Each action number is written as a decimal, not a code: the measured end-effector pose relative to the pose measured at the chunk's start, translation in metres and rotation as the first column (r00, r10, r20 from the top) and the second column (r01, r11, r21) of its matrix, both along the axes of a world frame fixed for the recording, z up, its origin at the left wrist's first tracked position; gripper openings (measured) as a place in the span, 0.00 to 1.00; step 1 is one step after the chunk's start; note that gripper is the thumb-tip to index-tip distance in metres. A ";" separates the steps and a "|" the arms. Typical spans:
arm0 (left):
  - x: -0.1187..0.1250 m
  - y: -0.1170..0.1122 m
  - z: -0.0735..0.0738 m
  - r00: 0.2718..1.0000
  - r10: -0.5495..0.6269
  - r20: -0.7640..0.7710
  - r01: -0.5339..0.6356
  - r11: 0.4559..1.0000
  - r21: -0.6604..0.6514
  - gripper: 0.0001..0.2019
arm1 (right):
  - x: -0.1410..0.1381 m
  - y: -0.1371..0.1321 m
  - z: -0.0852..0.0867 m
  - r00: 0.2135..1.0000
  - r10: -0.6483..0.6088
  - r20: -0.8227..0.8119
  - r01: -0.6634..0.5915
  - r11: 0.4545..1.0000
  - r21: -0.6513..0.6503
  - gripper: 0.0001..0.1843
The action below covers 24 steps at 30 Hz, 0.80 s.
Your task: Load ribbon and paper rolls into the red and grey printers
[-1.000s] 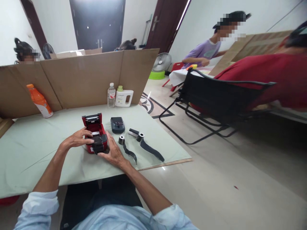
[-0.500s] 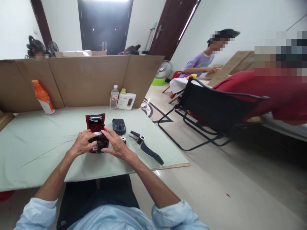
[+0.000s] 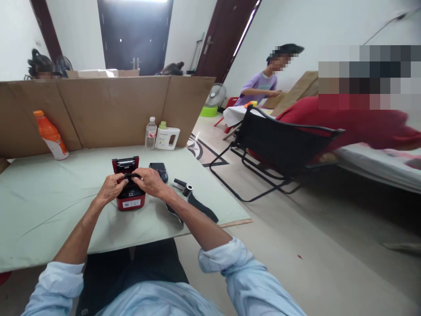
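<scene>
A small red and black label printer [image 3: 131, 203] stands on the table before me, its lid [image 3: 126, 163] swung up and back. Just above its opening, a black ribbon [image 3: 132, 175] spans from one hand to the other. My left hand [image 3: 111, 188] pinches the ribbon's left end with thumb and fingers. At the other end, my right hand [image 3: 148, 181] grips it, fingers curled over the printer's right side. The ribbon's lower part and any spool inside the printer cannot be made out.
Right of the printer are a dark boxy device [image 3: 159, 170] and a small roll [image 3: 188, 190] with a black strip [image 3: 202, 209] trailing from it. An orange bottle [image 3: 51, 136], water bottle [image 3: 150, 134] and white jug [image 3: 167, 137] stand by a cardboard screen [image 3: 115, 109]. Two people sit rightward.
My hands have come closer together above the printer and now pinch a black ribbon. The printer's labelled front shows more fully. The whole view has shifted slightly.
</scene>
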State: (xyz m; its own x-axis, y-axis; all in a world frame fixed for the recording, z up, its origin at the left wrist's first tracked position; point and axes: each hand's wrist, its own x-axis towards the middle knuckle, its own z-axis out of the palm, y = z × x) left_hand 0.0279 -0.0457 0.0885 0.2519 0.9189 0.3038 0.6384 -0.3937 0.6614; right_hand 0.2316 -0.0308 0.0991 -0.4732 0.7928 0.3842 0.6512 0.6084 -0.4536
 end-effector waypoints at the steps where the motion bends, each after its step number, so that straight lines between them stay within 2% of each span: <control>1: -0.002 0.001 -0.001 1.000 -0.010 0.004 0.010 1.000 -0.001 0.09 | 0.000 0.004 0.002 1.000 0.015 -0.015 -0.016 1.000 -0.016 0.08; 3: -0.008 0.001 -0.003 1.000 0.030 0.007 -0.030 0.997 0.065 0.07 | 0.002 0.012 0.001 0.996 0.054 -0.071 -0.057 0.997 -0.047 0.08; 5: -0.018 0.003 -0.007 0.985 0.166 0.041 -0.171 0.970 0.174 0.06 | 0.003 0.017 -0.007 0.983 0.081 -0.167 -0.090 0.995 -0.046 0.07; 7: -0.028 0.008 -0.012 0.942 0.319 0.104 -0.334 0.923 0.190 0.12 | 0.004 0.017 -0.021 0.958 0.084 -0.274 -0.089 0.996 -0.004 0.04; 9: -0.036 0.017 -0.018 0.898 0.407 0.169 -0.421 0.905 0.056 0.24 | 0.000 0.014 -0.037 0.927 0.061 -0.370 -0.056 0.998 0.025 0.02; 11: -0.038 0.031 -0.022 0.877 0.422 0.230 -0.406 0.907 -0.116 0.31 | -0.007 0.007 -0.053 0.895 0.032 -0.446 -0.028 0.999 0.015 0.03; 14: -0.033 0.054 -0.025 0.874 0.358 0.328 -0.302 0.930 -0.211 0.24 | -0.022 -0.005 -0.069 0.850 -0.024 -0.526 0.023 1.000 -0.009 0.03; 17: -0.025 0.070 -0.024 0.870 0.339 0.359 -0.287 0.939 -0.191 0.17 | -0.034 -0.011 -0.070 0.827 -0.081 -0.557 0.082 0.996 -0.023 0.03; 20: -0.024 0.075 -0.024 0.869 0.405 0.286 -0.395 0.914 -0.095 0.14 | -0.040 -0.011 -0.063 0.825 -0.107 -0.555 0.110 0.994 -0.028 0.03; 24: -0.035 0.074 -0.023 0.854 0.497 0.153 -0.508 0.860 0.039 0.12 | -0.046 -0.006 -0.056 0.823 -0.104 -0.559 0.102 0.994 -0.035 0.03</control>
